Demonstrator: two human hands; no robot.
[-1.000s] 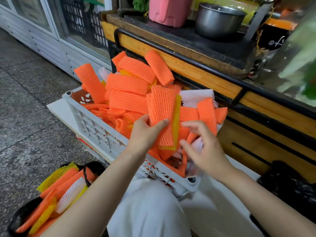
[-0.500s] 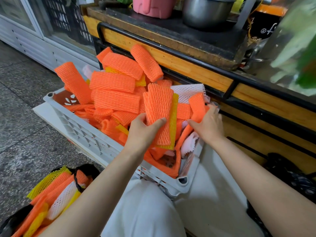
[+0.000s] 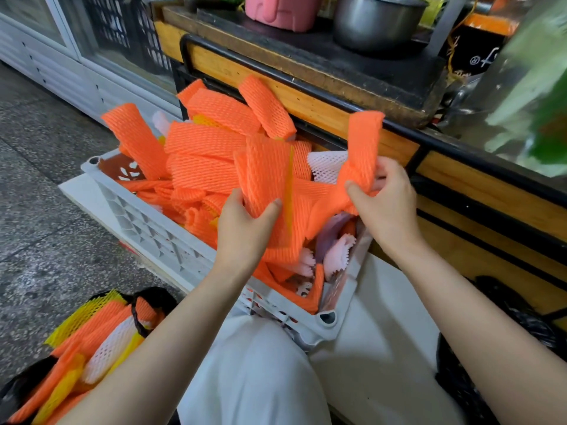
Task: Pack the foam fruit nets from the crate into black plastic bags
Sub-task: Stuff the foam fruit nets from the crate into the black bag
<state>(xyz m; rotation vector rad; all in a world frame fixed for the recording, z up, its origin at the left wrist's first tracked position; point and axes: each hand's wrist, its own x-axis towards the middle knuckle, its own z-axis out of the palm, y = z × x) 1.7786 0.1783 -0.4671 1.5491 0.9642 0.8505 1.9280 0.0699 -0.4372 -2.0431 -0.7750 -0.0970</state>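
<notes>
While the white crate [image 3: 147, 222] sits heaped against the person's knees, within reach, the black bag [image 3: 153, 297] lies open at lower left, part-filled. Left hand [image 3: 245, 231] curls round a flat stack of orange nets [image 3: 267, 185], presumably gathering a handful. Right hand [image 3: 386, 207] pinches a single net [image 3: 365, 142], upright above the heap; fingertips hidden.

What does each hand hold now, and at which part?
The left hand grips a stack of orange nets at its lower part, thumb in front. The right hand pinches a single orange net below its free upper end.
</notes>
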